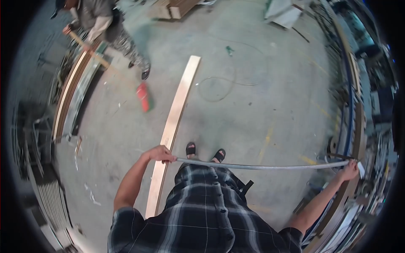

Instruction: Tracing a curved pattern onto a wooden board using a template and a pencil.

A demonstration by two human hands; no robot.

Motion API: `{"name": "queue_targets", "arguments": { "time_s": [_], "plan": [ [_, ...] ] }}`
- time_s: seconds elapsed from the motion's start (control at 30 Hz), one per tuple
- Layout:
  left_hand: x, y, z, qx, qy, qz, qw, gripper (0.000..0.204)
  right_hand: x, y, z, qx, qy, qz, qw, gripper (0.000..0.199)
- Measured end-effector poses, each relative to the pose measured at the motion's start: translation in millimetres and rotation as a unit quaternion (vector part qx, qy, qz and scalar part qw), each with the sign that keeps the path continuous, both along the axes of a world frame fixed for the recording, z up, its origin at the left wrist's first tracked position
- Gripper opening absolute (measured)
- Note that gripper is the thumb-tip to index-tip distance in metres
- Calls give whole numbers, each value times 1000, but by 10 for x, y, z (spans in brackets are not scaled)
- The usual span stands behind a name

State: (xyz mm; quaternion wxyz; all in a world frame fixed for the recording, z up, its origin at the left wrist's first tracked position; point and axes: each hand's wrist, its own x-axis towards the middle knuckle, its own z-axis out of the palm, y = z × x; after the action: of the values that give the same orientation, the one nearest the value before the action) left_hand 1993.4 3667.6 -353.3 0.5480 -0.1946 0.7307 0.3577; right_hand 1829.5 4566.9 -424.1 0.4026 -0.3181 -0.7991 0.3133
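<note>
A long, thin grey strip (261, 167) stretches across in front of my body, sagging slightly in the middle. Its left end is pinched in my left hand (162, 154), whose fingers are closed. At the far right, the fingers of my right hand (349, 170) are closed round the other end. Whether the strip is metal or plastic I cannot tell. Below my left hand, a long pale wooden board (179, 100) lies on the floor, running away from me. A small white piece (361, 169) shows beside my right hand; whether it is held is unclear.
At the upper left, another person (99, 25) holds a broom with a red head (143, 97). Long boards (71, 90) are stacked near them. A thin hose (217, 100) loops on the grey floor. A rack of long bars (350, 92) lines the right side, and brown boxes (175, 7) stand ahead.
</note>
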Motion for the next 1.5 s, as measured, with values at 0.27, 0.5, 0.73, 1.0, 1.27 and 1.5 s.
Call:
{"name": "queue_targets", "arguments": {
  "time_s": [0.27, 0.5, 0.73, 1.0, 1.27, 1.5],
  "plan": [
    [1089, -442, 362, -89, 17, 111, 990, 47, -887, -694, -11, -51, 37, 101, 993, 34],
    [507, -61, -66, -173, 78, 222, 957, 55, -3497, -1338, -499, -124, 110, 246, 955, 31],
    [1805, -283, -66, -223, 95, 297, 924, 52, -3534, -2669, -537, -222, 102, 327, 913, 27],
    [1585, 334, -878, -91, -16, 306, 948, 34, -3713, -4238, -594, -345, 77, 382, 854, 14],
    [1369, -35, -1026, -252, -2, 189, 949, 51, -3637, -5733, -353, -430, 37, 417, 800, 14],
    [981, 199, -750, -422, -55, 137, 895, 44, -4206, -6273, -297, -458, -15, 453, 765, 15]
  ]
}}
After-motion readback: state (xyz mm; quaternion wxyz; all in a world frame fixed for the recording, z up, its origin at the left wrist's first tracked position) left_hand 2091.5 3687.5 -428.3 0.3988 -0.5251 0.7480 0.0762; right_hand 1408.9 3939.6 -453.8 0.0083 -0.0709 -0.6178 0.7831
